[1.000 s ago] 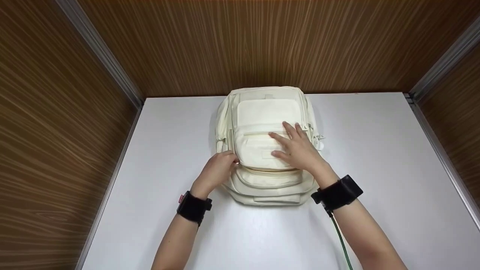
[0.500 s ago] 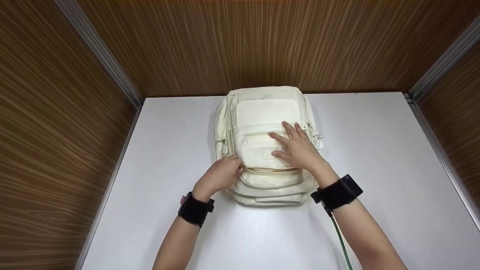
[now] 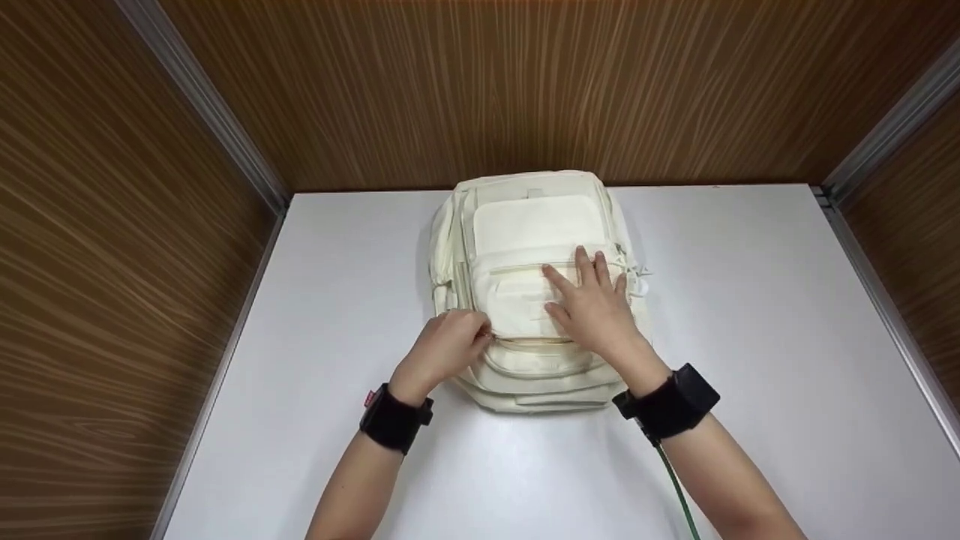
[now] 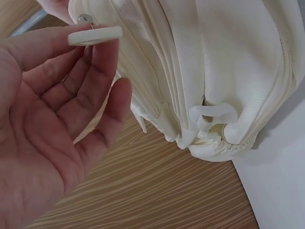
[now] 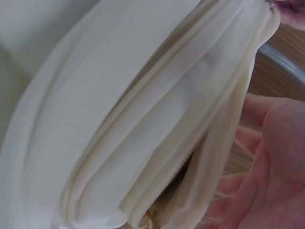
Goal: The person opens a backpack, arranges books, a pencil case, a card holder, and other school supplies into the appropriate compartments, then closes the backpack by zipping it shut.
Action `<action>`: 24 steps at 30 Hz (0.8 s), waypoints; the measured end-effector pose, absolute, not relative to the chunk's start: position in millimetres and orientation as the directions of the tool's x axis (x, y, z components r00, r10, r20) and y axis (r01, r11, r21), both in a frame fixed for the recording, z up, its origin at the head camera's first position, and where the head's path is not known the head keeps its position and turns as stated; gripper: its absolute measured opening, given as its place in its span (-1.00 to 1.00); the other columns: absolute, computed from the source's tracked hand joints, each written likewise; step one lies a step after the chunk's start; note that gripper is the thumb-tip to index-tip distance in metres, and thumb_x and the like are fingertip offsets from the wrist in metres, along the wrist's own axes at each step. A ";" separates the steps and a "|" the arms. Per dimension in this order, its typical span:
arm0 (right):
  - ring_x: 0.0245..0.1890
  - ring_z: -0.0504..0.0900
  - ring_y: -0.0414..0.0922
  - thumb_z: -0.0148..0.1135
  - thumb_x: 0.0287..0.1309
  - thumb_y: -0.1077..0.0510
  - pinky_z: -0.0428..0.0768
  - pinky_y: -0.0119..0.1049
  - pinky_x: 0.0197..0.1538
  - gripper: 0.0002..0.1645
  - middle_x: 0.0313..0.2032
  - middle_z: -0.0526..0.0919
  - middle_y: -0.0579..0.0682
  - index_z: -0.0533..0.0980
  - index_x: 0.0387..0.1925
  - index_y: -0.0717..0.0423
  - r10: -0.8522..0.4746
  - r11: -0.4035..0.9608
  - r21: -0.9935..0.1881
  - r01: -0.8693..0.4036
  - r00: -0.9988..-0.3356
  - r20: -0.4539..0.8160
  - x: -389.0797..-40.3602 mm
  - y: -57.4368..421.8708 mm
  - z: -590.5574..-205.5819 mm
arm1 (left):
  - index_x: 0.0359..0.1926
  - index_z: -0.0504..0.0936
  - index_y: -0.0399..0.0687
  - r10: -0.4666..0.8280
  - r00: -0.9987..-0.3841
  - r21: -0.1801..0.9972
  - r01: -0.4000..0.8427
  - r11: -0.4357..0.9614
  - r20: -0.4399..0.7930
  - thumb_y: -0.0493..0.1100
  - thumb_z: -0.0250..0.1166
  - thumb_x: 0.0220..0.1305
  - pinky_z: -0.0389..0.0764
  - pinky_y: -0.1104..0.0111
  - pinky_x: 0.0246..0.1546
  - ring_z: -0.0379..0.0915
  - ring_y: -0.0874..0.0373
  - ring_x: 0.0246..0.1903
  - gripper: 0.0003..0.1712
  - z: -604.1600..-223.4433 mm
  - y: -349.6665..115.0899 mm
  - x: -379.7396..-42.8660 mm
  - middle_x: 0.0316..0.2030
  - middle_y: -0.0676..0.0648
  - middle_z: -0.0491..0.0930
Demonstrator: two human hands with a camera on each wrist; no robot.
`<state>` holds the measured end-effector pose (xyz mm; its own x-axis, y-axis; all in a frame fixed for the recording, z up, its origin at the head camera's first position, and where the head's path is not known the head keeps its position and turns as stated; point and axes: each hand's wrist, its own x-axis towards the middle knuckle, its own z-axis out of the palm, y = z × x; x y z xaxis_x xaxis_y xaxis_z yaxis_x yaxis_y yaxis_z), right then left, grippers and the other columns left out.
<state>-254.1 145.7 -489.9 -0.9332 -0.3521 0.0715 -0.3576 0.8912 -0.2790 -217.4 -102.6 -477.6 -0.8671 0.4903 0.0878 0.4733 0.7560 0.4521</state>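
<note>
A cream backpack (image 3: 540, 225) lies flat on the white table in the head view, its front pockets facing up. My left hand (image 3: 450, 341) is at the lower left corner of the front pocket. In the left wrist view its fingers pinch a pale zipper pull (image 4: 95, 36), with the small metal slider (image 4: 85, 19) just beyond. My right hand (image 3: 598, 307) rests on the front pocket with fingers spread and straight. From the right wrist view, a dark gap (image 5: 178, 183) shows in the pocket's seam beside the right palm (image 5: 286, 143).
Wood-grain panels (image 3: 525, 90) wall in the table (image 3: 345, 247) at the back and sides. Zipper charms (image 3: 641, 274) hang at the backpack's right edge. A green cable (image 3: 679, 487) runs from the right wrist's black band (image 3: 667, 401).
My left hand has moved slightly right and toward me around the pocket's lower left corner. My right hand has shifted a little, its fingers still spread on the pocket.
</note>
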 end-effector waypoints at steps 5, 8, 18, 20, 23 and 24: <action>0.21 0.35 0.19 0.36 0.19 0.05 0.36 0.09 0.23 -0.42 0.20 0.35 0.28 0.50 0.21 0.13 -0.485 0.738 -0.346 -0.579 -0.812 0.325 -238.5 121.5 -491.8 | -0.32 0.57 -0.14 0.475 -0.869 0.555 0.466 0.688 0.140 -0.36 0.34 0.17 0.56 0.37 -0.43 0.56 0.23 -0.45 -0.90 -475.0 -105.7 -219.7 -0.44 0.02 0.64; -0.14 0.48 -0.03 0.40 0.13 0.14 0.50 -0.19 -0.09 -0.57 -0.14 0.49 0.07 0.58 0.05 0.16 -0.608 0.578 -0.396 -0.714 -0.700 0.375 -233.3 108.1 -496.8 | -0.36 0.52 -0.15 0.491 -0.853 0.567 0.497 0.657 0.178 -0.40 0.31 0.11 0.48 0.40 -0.54 0.47 0.27 -0.55 -0.86 -474.4 -105.7 -219.5 -0.53 0.04 0.58; -0.50 0.46 -0.22 0.31 0.10 0.28 0.49 -0.32 -0.39 -0.90 -0.48 0.52 -0.14 0.57 -0.46 0.04 -0.728 0.477 -0.395 -0.785 -0.605 0.324 -229.0 83.1 -512.2 | -0.40 0.45 -0.17 0.538 -0.841 0.681 0.424 0.597 0.051 -0.44 0.30 0.10 0.36 0.47 -0.65 0.36 0.33 -0.68 -0.81 -468.8 -105.8 -216.6 -0.66 0.12 0.44; -0.50 0.46 -0.21 0.31 0.12 0.26 0.49 -0.33 -0.39 -0.87 -0.49 0.52 -0.14 0.57 -0.50 0.04 -0.726 0.476 -0.394 -0.786 -0.604 0.328 -229.0 82.1 -513.2 | -0.37 0.46 -0.21 0.555 -0.831 0.723 0.402 0.562 0.031 -0.43 0.29 0.13 0.41 0.47 -0.63 0.42 0.33 -0.68 -0.84 -467.6 -107.7 -217.6 -0.66 0.09 0.51; -0.50 0.49 -0.22 0.30 0.15 0.24 0.51 -0.33 -0.38 -0.91 -0.49 0.54 -0.14 0.60 -0.46 0.06 -0.722 0.475 -0.409 -0.779 -0.610 0.325 -229.0 81.1 -513.7 | -0.33 0.53 -0.23 0.582 -0.813 0.760 0.393 0.518 0.024 -0.40 0.28 0.17 0.52 0.42 -0.52 0.52 0.29 -0.58 -0.92 -466.9 -114.2 -220.4 -0.55 0.04 0.62; -0.50 0.50 -0.23 0.29 0.15 0.24 0.52 -0.33 -0.38 -0.93 -0.48 0.55 -0.14 0.62 -0.43 0.07 -0.722 0.471 -0.419 -0.776 -0.612 0.322 -228.7 80.8 -513.1 | -0.32 0.57 -0.23 0.591 -0.806 0.765 0.397 0.507 0.026 -0.39 0.28 0.19 0.55 0.40 -0.47 0.54 0.27 -0.53 -0.94 -467.3 -117.2 -221.8 -0.51 0.02 0.64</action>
<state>-228.7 80.8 -513.1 -0.6122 -0.7222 0.3220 -0.7761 0.4709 -0.4194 -221.8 -117.2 -467.3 -0.8062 0.5911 0.0265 0.3968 0.5070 0.7652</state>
